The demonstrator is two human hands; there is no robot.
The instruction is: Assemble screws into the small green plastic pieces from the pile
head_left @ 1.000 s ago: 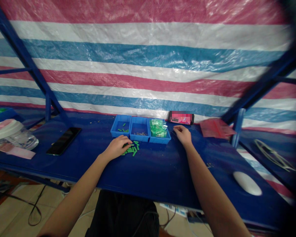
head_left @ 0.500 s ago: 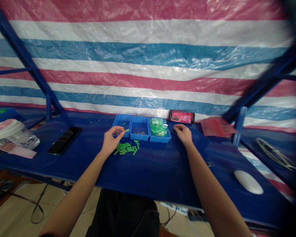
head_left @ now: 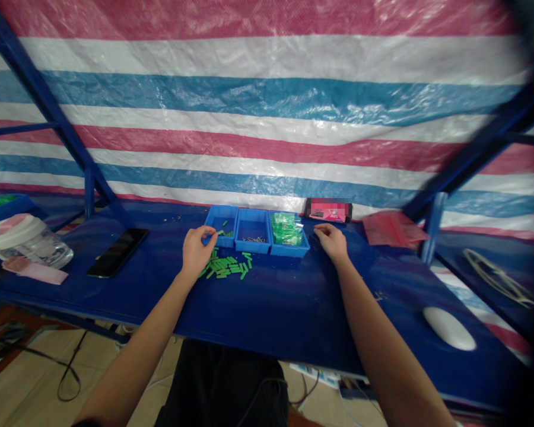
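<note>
My left hand [head_left: 198, 246] is at the front left of the left blue bin [head_left: 209, 217], its thumb and forefinger curved and slightly apart beside the bin's near edge. A few small green strips [head_left: 225, 223] lie inside that bin, some close to the fingertips. Just in front of the bin is a loose pile of green strips [head_left: 225, 265], partly hidden by the hand. My right hand [head_left: 332, 240] rests on the table right of the bins, fingers loosely bent, with nothing visible in it.
The middle blue bin [head_left: 253, 219] holds small metal pieces; the right bin [head_left: 289, 251] holds bagged green items. Behind them is a pink and black packet [head_left: 328, 212]. A phone [head_left: 118, 253] and a lidded tub [head_left: 31, 240] are left; red bags [head_left: 394, 229] and a white mouse [head_left: 448, 328] are right.
My left hand has drawn back to the left from over the left bin and let go of a green strip. More strips show in that bin. My right hand stays put.
</note>
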